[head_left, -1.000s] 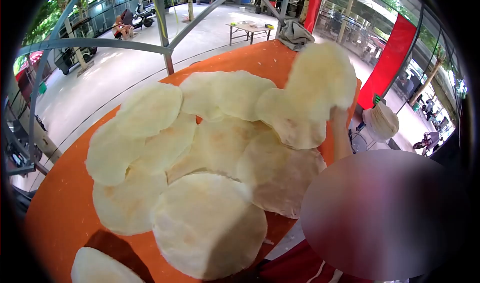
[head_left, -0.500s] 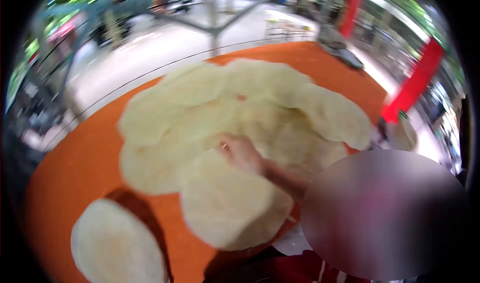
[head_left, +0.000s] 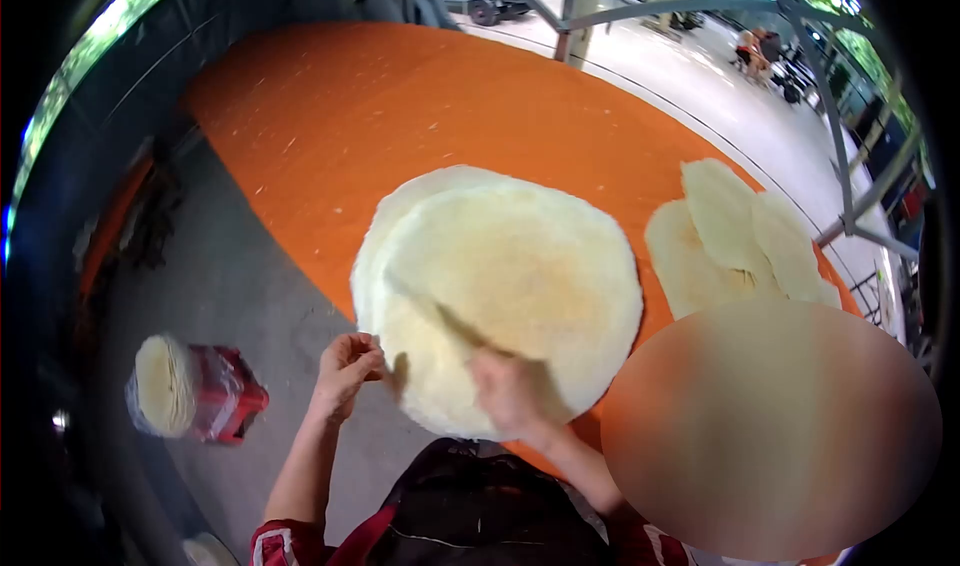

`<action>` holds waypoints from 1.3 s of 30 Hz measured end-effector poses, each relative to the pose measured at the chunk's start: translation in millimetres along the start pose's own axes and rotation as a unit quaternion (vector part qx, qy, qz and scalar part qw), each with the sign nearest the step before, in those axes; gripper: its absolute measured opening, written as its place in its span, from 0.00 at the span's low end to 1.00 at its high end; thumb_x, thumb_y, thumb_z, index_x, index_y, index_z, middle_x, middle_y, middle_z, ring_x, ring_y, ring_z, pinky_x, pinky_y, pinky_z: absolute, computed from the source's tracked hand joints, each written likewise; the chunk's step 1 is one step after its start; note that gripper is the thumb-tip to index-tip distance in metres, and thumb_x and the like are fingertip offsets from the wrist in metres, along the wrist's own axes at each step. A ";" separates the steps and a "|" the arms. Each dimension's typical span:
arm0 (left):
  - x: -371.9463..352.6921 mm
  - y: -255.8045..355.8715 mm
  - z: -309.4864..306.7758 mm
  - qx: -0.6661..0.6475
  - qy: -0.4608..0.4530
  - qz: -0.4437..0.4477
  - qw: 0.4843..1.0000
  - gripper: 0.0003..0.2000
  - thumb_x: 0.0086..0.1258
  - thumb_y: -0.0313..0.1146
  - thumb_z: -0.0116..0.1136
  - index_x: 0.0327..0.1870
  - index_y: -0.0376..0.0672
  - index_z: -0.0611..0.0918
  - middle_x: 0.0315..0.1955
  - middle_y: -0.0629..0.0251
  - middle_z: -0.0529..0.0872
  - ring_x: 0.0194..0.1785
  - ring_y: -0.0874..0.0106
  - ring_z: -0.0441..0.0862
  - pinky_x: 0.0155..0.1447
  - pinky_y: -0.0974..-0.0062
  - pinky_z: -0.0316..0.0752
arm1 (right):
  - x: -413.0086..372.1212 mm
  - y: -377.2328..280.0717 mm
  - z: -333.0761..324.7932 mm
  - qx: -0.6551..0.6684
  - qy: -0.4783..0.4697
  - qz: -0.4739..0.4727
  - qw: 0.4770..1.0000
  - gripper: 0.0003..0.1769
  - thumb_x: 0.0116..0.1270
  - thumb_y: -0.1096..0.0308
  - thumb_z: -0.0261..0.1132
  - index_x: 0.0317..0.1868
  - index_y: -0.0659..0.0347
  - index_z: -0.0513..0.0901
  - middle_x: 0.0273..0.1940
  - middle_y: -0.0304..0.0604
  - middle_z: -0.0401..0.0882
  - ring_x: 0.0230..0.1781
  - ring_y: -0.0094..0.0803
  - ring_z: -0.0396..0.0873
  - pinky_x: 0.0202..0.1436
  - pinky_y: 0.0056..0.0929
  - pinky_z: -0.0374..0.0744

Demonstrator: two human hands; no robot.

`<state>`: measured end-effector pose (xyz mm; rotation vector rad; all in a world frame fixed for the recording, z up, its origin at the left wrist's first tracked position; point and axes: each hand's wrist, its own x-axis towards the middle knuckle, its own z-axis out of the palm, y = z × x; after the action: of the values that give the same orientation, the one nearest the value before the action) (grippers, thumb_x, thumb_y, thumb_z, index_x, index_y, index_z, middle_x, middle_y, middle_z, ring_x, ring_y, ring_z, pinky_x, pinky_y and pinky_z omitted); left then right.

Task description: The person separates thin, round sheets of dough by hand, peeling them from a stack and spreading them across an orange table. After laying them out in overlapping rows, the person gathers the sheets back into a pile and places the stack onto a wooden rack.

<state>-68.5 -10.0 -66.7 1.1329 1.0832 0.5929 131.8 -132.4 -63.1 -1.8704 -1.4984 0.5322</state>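
A stack of large, round, pale flatbread sheets [head_left: 540, 266] lies at the near edge of the orange table. My left hand [head_left: 348, 371] is closed in a pinch at the stack's lower left rim, fingertips against the sheet edge. Over the lower part of the stack, my right hand [head_left: 505, 391] is closed and smeared by motion. From it a thin, blurred, knife-like tool [head_left: 455, 326] points up and left across the top sheet. The tool's exact kind cannot be made out.
More pale flatbread sheets [head_left: 700, 256] overlap at the right of the orange table [head_left: 400, 86]. Below on the grey floor, a plastic-wrapped pile of round sheets [head_left: 167, 386] rests against a red object. A blurred oval hides the lower right. Metal railings stand beyond the table.
My view has swung left, from the wide spread of sheets to the round stack. My right hand has left the spread and is now over the stack; my left hand has come into view.
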 end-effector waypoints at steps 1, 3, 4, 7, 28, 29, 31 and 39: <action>-3.5 -5.4 -3.9 -0.014 -0.006 0.014 1.000 0.17 0.57 0.24 0.56 0.48 0.34 0.69 0.34 0.66 0.75 0.37 0.74 0.75 0.40 0.78 0.74 | 3.7 -4.5 -10.0 0.043 0.018 0.038 0.998 0.07 0.57 0.68 0.59 0.30 0.63 0.75 0.24 0.46 0.78 0.20 0.34 0.76 0.23 0.31 0.72; -10.2 -10.5 2.5 -0.040 -0.020 0.044 0.998 0.19 0.55 0.22 0.56 0.49 0.32 0.68 0.35 0.64 0.73 0.39 0.74 0.74 0.41 0.77 0.75 | 7.6 19.9 10.8 0.215 0.048 0.078 0.972 0.11 0.55 0.65 0.62 0.35 0.64 0.77 0.25 0.47 0.79 0.21 0.36 0.77 0.23 0.28 0.73; -10.0 -12.1 2.2 -0.039 -0.026 0.045 0.998 0.21 0.54 0.20 0.55 0.51 0.30 0.66 0.37 0.61 0.72 0.41 0.73 0.73 0.43 0.75 0.75 | 4.3 11.1 12.9 0.157 0.043 0.042 0.986 0.15 0.54 0.64 0.64 0.39 0.64 0.76 0.29 0.48 0.78 0.27 0.36 0.77 0.28 0.28 0.74; 0.7 -9.2 -5.7 -0.069 -0.050 0.037 0.996 0.20 0.55 0.19 0.55 0.50 0.31 0.65 0.38 0.61 0.73 0.39 0.71 0.75 0.44 0.72 0.76 | -3.0 -19.9 21.5 -0.023 0.037 -0.055 0.998 0.28 0.48 0.61 0.68 0.49 0.65 0.72 0.43 0.50 0.75 0.45 0.39 0.74 0.43 0.30 0.71; 15.0 -29.7 27.9 -0.065 -0.116 0.022 0.991 0.29 0.44 0.15 0.63 0.48 0.34 0.62 0.30 0.62 0.77 0.33 0.77 0.76 0.32 0.81 0.73 | 0.6 -12.9 23.7 -0.026 0.202 -0.030 0.979 0.18 0.50 0.80 0.51 0.42 0.62 0.78 0.23 0.49 0.76 0.16 0.35 0.74 0.17 0.27 0.71; 14.7 -30.1 30.4 -0.069 -0.101 0.032 0.992 0.28 0.45 0.16 0.63 0.48 0.33 0.63 0.32 0.61 0.78 0.34 0.76 0.76 0.33 0.80 0.73 | 1.9 -12.3 16.3 0.054 0.193 -0.006 0.980 0.18 0.51 0.80 0.51 0.43 0.62 0.77 0.22 0.48 0.75 0.17 0.34 0.73 0.19 0.27 0.71; 15.9 -26.9 37.9 -0.076 -0.074 0.056 0.993 0.26 0.47 0.17 0.62 0.48 0.33 0.64 0.35 0.59 0.79 0.36 0.75 0.77 0.35 0.79 0.74 | -0.9 -12.7 18.1 -0.015 0.157 -0.043 0.987 0.18 0.52 0.79 0.52 0.46 0.64 0.74 0.23 0.50 0.74 0.18 0.37 0.74 0.23 0.30 0.73; 18.2 -25.0 42.3 -0.129 -0.012 0.048 0.990 0.12 0.61 0.23 0.51 0.45 0.32 0.73 0.38 0.60 0.80 0.39 0.73 0.78 0.44 0.76 0.73 | 23.0 -11.8 -19.9 0.002 -0.061 0.026 0.998 0.17 0.59 0.71 0.55 0.50 0.64 0.70 0.26 0.49 0.75 0.25 0.37 0.75 0.30 0.30 0.74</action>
<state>-26.2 -21.5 -95.3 0.9670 0.9054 0.7700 143.1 -113.9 -38.8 -1.9070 -1.5287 0.6842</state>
